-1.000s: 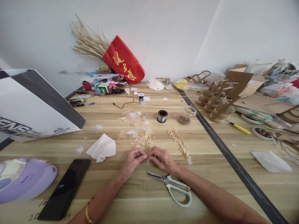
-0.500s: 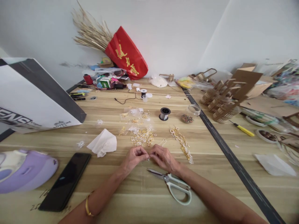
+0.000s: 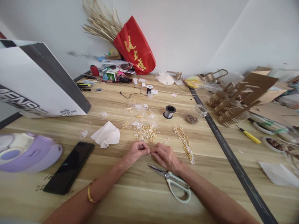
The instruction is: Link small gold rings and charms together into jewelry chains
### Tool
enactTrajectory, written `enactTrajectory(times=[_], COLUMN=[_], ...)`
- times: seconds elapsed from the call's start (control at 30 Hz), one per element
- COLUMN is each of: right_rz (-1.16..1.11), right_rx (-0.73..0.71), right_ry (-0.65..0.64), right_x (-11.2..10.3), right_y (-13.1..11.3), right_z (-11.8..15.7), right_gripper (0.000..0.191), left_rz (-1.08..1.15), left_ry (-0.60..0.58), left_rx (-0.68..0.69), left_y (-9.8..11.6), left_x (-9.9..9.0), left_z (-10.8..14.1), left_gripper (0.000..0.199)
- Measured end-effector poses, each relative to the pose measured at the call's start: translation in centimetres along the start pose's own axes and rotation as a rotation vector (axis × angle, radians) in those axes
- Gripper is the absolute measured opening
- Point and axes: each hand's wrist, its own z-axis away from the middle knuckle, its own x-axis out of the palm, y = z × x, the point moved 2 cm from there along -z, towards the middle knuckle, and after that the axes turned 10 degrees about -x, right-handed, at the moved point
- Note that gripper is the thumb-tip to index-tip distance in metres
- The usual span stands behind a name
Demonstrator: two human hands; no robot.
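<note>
My left hand [image 3: 137, 152] and my right hand [image 3: 166, 156] meet fingertip to fingertip over the wooden table. Both are closed in a pinch around something small; a bit of it glints below the fingertips, too tiny to name. A thin clear line seems to hang down from there toward me. Just beyond my hands lies a pile of gold and silver beads [image 3: 145, 133]. Scissors [image 3: 171, 181] with pale green handles lie partly spread beside my right wrist. To the right are gold and silver bead strands [image 3: 184, 143], and a small loop [image 3: 166, 140] lies beyond my right hand.
A black phone [image 3: 69, 168], a crumpled tissue [image 3: 106, 135] and a purple-white device [image 3: 30, 154] lie left. Behind the beads stand a wire spool [image 3: 169, 112] and a clear jar [image 3: 201, 110]. Small woven baskets [image 3: 227, 107] and a yellow-handled tool [image 3: 251, 136] sit right.
The camera view has shifted, moving the table items slightly to the right. My hands stay pinched together in nearly the same place, with only slight finger movement.
</note>
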Motion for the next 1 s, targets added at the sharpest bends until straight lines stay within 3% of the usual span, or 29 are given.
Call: enactTrajectory(times=[0.33, 0.8, 1.0], right_rz=[0.196, 0.181, 0.234], right_rx=[-0.113, -0.026, -0.067], right_ry=[-0.019, -0.023, -0.025], right_x=[-0.22, -0.03, -0.08], right_y=[-0.82, -0.51, -0.79], right_z=[-0.3, -0.17, -0.35], right_gripper=[0.006, 0.006, 0.006], left_rz=[-0.01, 0.031, 0.05], left_ry=[0.03, -0.015, -0.035], left_rx=[0.014, -0.008, 0.001], left_y=[-0.08, 0.19, -0.48], left_x=[0.06, 0.28, 0.17], left_z=[-0.01, 0.42, 0.14], left_gripper=[0.017, 0.022, 0.025])
